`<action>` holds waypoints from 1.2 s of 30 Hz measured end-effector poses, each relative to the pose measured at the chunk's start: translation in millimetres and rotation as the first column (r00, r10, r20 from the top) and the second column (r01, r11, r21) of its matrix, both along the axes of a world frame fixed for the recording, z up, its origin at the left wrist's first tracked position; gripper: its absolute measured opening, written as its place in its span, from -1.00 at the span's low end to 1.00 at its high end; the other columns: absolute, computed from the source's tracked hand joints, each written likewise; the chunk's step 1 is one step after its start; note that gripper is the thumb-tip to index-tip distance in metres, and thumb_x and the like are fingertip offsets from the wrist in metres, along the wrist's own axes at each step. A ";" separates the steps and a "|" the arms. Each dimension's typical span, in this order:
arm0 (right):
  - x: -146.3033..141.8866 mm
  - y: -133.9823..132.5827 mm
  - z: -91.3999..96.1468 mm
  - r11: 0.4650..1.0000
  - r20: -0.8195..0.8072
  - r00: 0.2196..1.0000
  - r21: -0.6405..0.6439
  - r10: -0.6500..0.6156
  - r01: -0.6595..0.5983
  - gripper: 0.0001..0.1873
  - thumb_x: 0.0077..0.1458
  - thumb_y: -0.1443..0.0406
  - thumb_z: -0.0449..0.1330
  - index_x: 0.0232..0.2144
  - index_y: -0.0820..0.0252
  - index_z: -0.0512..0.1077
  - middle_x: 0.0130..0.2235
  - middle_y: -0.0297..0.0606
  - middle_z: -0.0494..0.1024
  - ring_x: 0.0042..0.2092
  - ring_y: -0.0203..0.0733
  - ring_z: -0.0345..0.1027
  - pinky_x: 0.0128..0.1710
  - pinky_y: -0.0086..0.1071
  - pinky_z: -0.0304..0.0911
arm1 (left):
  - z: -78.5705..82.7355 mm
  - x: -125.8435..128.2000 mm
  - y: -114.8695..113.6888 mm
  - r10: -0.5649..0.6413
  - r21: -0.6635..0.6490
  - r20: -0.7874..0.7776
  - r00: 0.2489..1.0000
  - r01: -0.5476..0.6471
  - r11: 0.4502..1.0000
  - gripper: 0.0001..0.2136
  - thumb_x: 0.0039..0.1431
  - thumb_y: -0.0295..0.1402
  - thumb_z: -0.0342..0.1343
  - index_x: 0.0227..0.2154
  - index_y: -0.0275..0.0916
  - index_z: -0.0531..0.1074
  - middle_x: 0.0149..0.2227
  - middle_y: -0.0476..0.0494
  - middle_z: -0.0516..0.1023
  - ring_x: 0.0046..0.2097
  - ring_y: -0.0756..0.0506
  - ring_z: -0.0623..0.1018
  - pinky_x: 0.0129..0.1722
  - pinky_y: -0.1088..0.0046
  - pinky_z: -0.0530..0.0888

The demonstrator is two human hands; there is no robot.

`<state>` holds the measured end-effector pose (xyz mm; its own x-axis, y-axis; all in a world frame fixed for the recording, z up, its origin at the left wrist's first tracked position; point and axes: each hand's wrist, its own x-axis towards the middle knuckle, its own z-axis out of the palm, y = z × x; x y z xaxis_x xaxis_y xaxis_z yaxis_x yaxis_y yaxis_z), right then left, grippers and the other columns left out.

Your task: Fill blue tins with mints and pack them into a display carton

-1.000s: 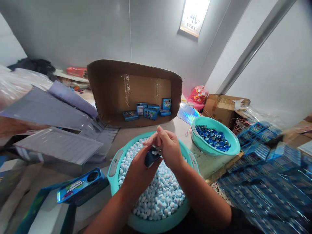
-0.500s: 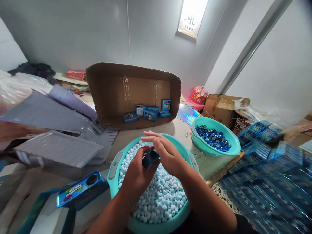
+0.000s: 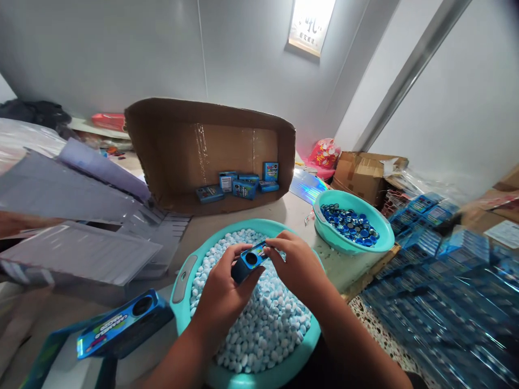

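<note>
Gripping a small blue box, the left hand has its fingers curled along one side and its thumb along the other, parted only by the box's width. The card is glossy and oblong, with one round dark hole facing up between those fingers. The right hand has thumb and forefinger drawn nearly together at the box's farther right end; whether they pinch anything, I cannot tell.

Below both sets of fingers are pale blue-and-white pellets, smooth, rounded and too many to count, in a turquoise basin. A second basin, right of the fingers, contains shiny round blue pieces. Beyond the fingertips, one brown cardboard carton opens toward them, with six visible blue packets inside. Left of the fingers and nearer lies one larger holed box, printed and glossy.
</note>
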<state>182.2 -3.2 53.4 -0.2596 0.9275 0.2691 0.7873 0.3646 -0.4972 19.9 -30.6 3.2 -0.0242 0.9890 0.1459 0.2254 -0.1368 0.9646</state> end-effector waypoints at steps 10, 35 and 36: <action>-20.1 -3.1 16.9 0.983 -0.144 0.974 -0.036 0.172 -0.179 -0.83 0.17 0.43 0.23 -0.37 0.17 0.63 -0.34 -0.29 0.57 -0.27 -0.25 0.41 -0.22 -0.38 0.25 | 4.7 -1.2 -1.5 0.014 0.039 0.001 1.000 -0.014 0.999 -0.55 0.06 -0.07 0.24 -0.03 -0.16 0.40 -0.11 -0.16 0.58 -0.15 -0.17 0.59 -0.13 0.30 0.50; 20.7 16.8 -60.1 0.892 0.322 0.840 -0.274 0.436 -0.358 -0.23 -0.06 -0.01 0.42 0.11 0.27 0.39 -0.09 0.00 0.49 -0.07 0.10 0.40 -0.11 -0.19 0.30 | -7.8 -4.8 5.4 0.166 0.019 0.016 0.986 -0.167 0.986 -0.46 0.03 -0.06 0.31 0.04 -0.13 0.34 -0.13 -0.12 0.53 -0.19 -0.13 0.57 -0.24 0.37 0.49; 20.6 21.8 -60.9 0.892 0.343 0.829 -0.265 0.442 -0.366 -0.29 -0.06 0.04 0.44 0.06 0.29 0.42 -0.12 -0.02 0.50 -0.10 0.07 0.40 -0.15 -0.22 0.29 | -8.5 -5.1 5.6 0.165 0.025 0.009 0.986 -0.165 0.986 -0.46 0.03 -0.06 0.30 0.04 -0.12 0.33 -0.13 -0.11 0.53 -0.20 -0.12 0.56 -0.26 0.39 0.48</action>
